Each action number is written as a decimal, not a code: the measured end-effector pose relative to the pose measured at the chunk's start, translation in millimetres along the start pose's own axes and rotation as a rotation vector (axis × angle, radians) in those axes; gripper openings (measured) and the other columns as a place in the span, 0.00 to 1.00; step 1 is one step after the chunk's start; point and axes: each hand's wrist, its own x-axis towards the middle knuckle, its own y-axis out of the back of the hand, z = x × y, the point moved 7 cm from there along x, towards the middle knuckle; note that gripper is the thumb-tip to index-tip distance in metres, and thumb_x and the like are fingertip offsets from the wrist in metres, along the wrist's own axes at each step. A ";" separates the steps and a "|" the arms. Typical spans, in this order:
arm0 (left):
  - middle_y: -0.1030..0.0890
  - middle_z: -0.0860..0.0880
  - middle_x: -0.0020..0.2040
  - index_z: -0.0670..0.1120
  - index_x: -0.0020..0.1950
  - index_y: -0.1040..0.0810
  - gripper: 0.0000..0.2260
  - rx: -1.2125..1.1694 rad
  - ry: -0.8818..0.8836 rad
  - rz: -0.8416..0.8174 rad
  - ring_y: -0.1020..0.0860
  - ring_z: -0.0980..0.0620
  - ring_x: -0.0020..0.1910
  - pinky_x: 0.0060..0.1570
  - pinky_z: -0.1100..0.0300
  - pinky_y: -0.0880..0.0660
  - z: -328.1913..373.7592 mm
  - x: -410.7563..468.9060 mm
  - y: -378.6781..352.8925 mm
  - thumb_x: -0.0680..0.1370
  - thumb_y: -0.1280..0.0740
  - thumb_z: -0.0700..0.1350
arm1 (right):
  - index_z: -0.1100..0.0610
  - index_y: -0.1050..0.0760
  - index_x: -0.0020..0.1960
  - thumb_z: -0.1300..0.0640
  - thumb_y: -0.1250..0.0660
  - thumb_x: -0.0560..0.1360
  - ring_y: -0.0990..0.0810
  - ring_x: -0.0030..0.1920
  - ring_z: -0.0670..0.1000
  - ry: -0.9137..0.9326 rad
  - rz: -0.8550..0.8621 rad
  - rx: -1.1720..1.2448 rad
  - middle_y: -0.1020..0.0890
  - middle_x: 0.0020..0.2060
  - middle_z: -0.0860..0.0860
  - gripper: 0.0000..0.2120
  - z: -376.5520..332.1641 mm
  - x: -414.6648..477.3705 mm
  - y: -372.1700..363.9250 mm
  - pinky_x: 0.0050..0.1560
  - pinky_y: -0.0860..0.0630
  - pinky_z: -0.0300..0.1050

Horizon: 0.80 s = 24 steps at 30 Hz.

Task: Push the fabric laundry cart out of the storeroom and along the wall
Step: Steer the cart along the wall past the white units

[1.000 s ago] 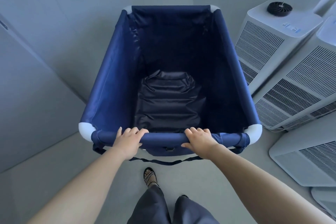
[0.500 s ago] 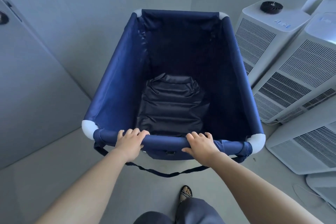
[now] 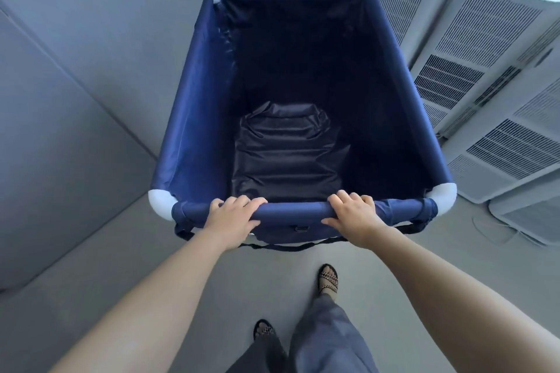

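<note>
Head view: left hand [image 3: 231, 219] and right hand [image 3: 355, 217] clasp the laundry cart [image 3: 194, 118] rail.

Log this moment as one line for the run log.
phase: pushing | left hand and right hand: gripping near rail of laundry cart | inside: dark bag | right: white units
</note>
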 end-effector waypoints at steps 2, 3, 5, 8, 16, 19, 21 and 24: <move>0.28 0.54 0.61 0.60 0.70 0.42 0.19 0.015 -0.012 -0.003 0.30 0.49 0.60 0.61 0.48 0.37 2.2 -14.7 -5.4 0.80 0.43 0.55 | 0.52 0.34 0.59 0.38 0.45 0.77 0.28 0.51 0.54 -0.009 0.020 0.016 0.28 0.53 0.50 0.20 -7.7 -19.7 -4.8 0.53 0.36 0.50; 0.28 0.54 0.61 0.60 0.70 0.42 0.19 0.019 -0.012 -0.006 0.29 0.49 0.60 0.61 0.48 0.37 3.0 -21.8 -8.2 0.80 0.43 0.55 | 0.52 0.34 0.59 0.38 0.44 0.77 0.28 0.50 0.54 -0.014 0.027 0.034 0.28 0.52 0.49 0.19 -11.5 -28.8 -6.9 0.53 0.36 0.50; 0.28 0.54 0.59 0.60 0.69 0.41 0.19 0.029 -0.005 -0.004 0.29 0.49 0.58 0.60 0.49 0.37 4.8 -33.7 -13.9 0.79 0.42 0.56 | 0.51 0.34 0.58 0.39 0.44 0.77 0.28 0.49 0.53 -0.020 0.021 0.065 0.29 0.51 0.48 0.19 -17.8 -43.9 -11.4 0.54 0.36 0.51; 0.28 0.53 0.57 0.60 0.67 0.38 0.18 0.022 0.043 -0.006 0.30 0.49 0.57 0.60 0.50 0.38 6.8 -46.9 -19.5 0.78 0.42 0.58 | 0.51 0.33 0.58 0.39 0.44 0.77 0.28 0.50 0.53 -0.026 0.010 0.086 0.28 0.51 0.48 0.18 -24.5 -59.6 -16.7 0.56 0.36 0.51; 0.26 0.53 0.55 0.63 0.64 0.33 0.16 -0.107 0.147 -0.065 0.29 0.50 0.58 0.62 0.51 0.40 14.9 -70.2 -23.0 0.77 0.39 0.60 | 0.51 0.32 0.58 0.39 0.45 0.77 0.28 0.51 0.53 -0.003 0.035 0.110 0.27 0.52 0.48 0.18 -33.1 -84.8 -20.7 0.55 0.37 0.50; 0.26 0.53 0.55 0.63 0.64 0.33 0.16 -0.102 0.186 -0.066 0.29 0.50 0.58 0.63 0.51 0.41 22.9 -87.1 -28.3 0.76 0.39 0.60 | 0.51 0.33 0.59 0.39 0.45 0.78 0.28 0.53 0.53 0.022 0.000 0.124 0.27 0.54 0.48 0.19 -34.3 -97.0 -23.6 0.56 0.37 0.50; 0.27 0.53 0.56 0.62 0.64 0.34 0.17 -0.093 0.219 -0.062 0.30 0.49 0.60 0.66 0.49 0.43 30.5 -99.9 -35.0 0.76 0.39 0.61 | 0.51 0.33 0.61 0.39 0.45 0.78 0.27 0.54 0.54 0.040 -0.033 0.109 0.27 0.55 0.49 0.19 -36.0 -105.5 -24.9 0.56 0.36 0.50; 0.29 0.53 0.56 0.60 0.63 0.34 0.18 -0.099 0.263 -0.044 0.32 0.49 0.61 0.69 0.46 0.47 41.9 -119.7 -47.8 0.75 0.39 0.63 | 0.50 0.34 0.62 0.39 0.45 0.78 0.27 0.54 0.55 0.086 -0.058 0.111 0.25 0.55 0.50 0.19 -36.5 -120.3 -30.2 0.57 0.36 0.51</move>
